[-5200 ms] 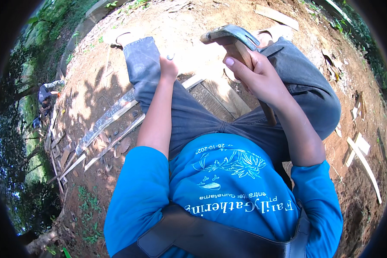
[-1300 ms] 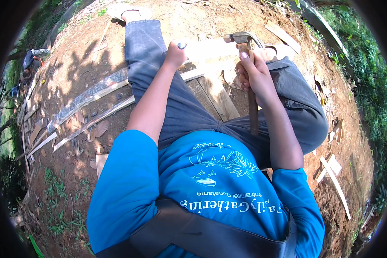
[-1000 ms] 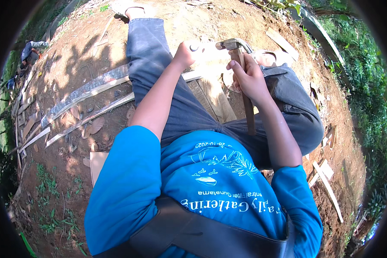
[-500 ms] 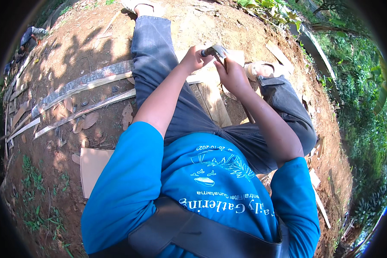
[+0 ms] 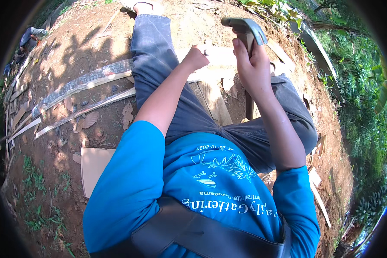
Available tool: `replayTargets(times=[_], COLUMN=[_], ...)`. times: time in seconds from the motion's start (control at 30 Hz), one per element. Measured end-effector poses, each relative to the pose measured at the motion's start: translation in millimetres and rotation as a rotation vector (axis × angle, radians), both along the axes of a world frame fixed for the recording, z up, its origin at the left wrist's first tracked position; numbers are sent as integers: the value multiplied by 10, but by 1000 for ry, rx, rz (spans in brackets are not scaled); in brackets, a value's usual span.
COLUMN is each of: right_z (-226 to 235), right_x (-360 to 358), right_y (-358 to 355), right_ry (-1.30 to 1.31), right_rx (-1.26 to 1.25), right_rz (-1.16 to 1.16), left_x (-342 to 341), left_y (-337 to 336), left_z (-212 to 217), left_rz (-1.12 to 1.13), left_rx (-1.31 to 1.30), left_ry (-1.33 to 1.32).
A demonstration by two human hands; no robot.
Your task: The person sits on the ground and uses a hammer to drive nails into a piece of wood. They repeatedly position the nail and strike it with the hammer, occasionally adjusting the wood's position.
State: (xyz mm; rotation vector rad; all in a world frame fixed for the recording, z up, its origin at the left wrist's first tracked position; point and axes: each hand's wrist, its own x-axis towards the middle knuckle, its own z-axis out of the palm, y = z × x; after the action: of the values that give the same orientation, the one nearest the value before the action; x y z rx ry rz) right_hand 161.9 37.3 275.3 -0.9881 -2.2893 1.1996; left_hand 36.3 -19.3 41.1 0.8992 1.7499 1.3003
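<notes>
My right hand [image 5: 253, 64] is closed around the handle of a claw hammer [image 5: 250, 26]. The hammer is raised, its metal head above my fist and the handle's lower end showing below my wrist. My left hand [image 5: 194, 59] makes a fist over a pale wooden board [image 5: 223, 55] that lies across the ground between my legs. A small dark round end [image 5: 206, 52] pokes from the side of that fist; the rest of what it grips is hidden by my fingers. Another wooden board [image 5: 213, 101] runs from under the pale one toward my lap.
Long rough timber strips [image 5: 84, 84] stretch left from my leg over bare soil. A flat light-brown sheet [image 5: 94, 165] lies by my left elbow. Another person [image 5: 29, 38] is at the far left edge. Dense green plants [image 5: 357, 77] border the right side.
The hammer has gone from beside my left fist up and to the right, lifted by my right hand. My left hand has stayed nearly in place.
</notes>
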Motion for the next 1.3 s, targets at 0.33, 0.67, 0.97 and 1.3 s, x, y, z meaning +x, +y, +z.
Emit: replayTargets(times=[0.33, 0.67, 0.97, 1.3], right_z=[-296, -258, -552, -367], right_x=[103, 96, 306, 732], right_y=[-41, 59, 246, 368], right_ry=[-109, -227, -403, -15], right_rx=[-50, -70, -65, -520], right_rz=[56, 97, 91, -159], left_x=[-23, -93, -20, 538], left_y=[13, 97, 12, -310], left_z=[186, -311, 48, 118], left_rz=[-87, -49, -41, -424], left_rx=[-130, -223, 53, 247], left_ry=[-143, -57, -6, 469])
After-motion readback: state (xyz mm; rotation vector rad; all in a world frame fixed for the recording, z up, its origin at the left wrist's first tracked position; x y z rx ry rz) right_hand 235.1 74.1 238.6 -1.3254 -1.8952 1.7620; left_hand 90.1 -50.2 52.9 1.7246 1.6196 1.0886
